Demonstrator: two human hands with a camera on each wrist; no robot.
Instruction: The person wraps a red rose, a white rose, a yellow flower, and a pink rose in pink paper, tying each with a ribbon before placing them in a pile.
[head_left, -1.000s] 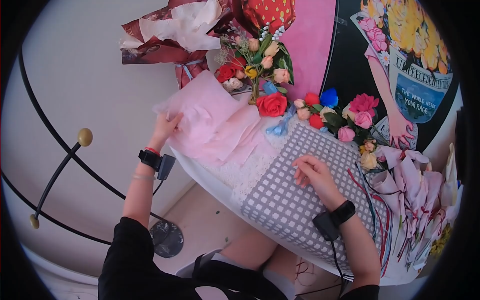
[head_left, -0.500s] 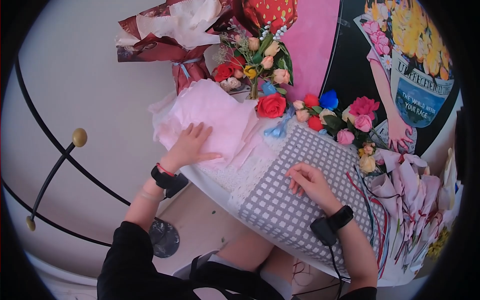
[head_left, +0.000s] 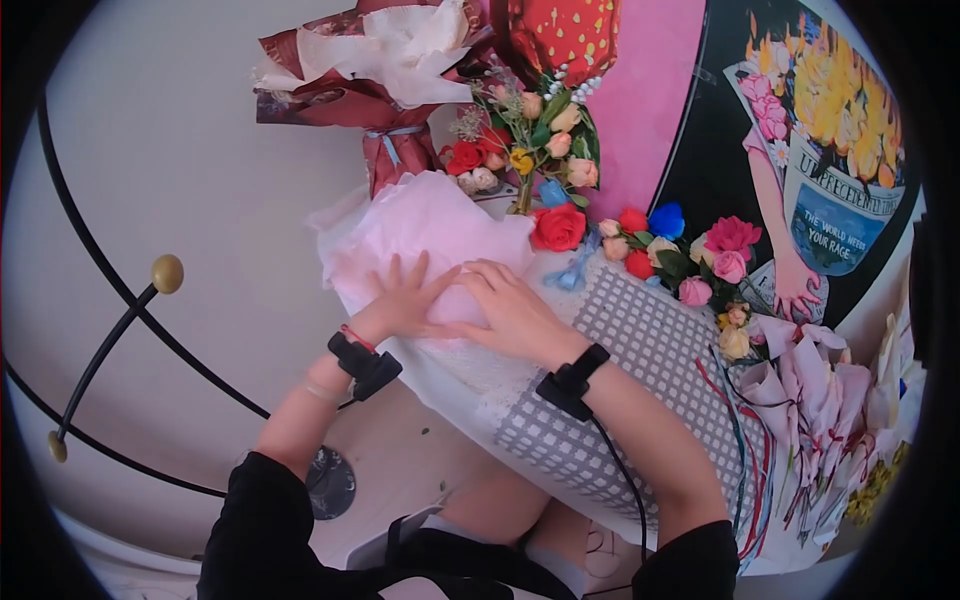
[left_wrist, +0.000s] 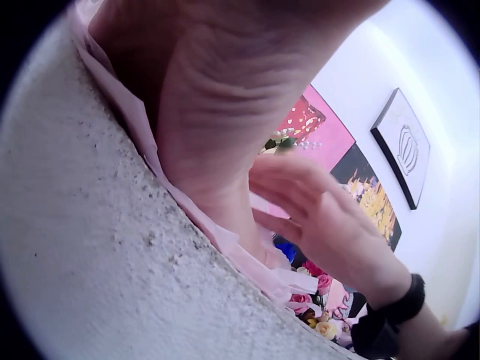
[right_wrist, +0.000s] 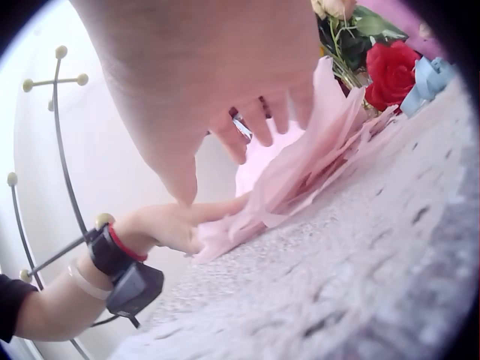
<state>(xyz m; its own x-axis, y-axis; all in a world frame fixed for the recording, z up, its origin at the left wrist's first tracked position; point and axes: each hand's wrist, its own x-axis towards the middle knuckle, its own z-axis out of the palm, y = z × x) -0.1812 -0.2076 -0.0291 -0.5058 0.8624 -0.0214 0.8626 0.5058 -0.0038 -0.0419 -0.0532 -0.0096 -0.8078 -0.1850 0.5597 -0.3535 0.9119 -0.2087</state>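
Layered pink tissue paper [head_left: 440,215] lies on the left part of the table, over white lace [head_left: 470,375]. The left hand [head_left: 405,300] rests flat on the paper with its fingers spread. Beside it, the right hand [head_left: 515,315] reaches over the paper's lower right part, fingers nearly straight and close to the left thumb. In the right wrist view the right hand [right_wrist: 225,90] is above the pink sheets [right_wrist: 300,165], whose edges stand up in loose folds. Whether its fingertips touch the paper is hard to tell.
A wrapped dark red bouquet [head_left: 385,80] and mixed flowers [head_left: 545,135] lie behind the paper. A red rose [head_left: 558,228], blue ribbon [head_left: 575,268] and more roses [head_left: 695,291] line the back edge. Pink-wrapped bundles [head_left: 825,400] and thin ribbons are at the right; a black metal stand [head_left: 105,350] is at left.
The left hand moved onto the paper from its left edge, and the paper lies flatter. The right hand moved left from above the grey checked cloth to the paper.
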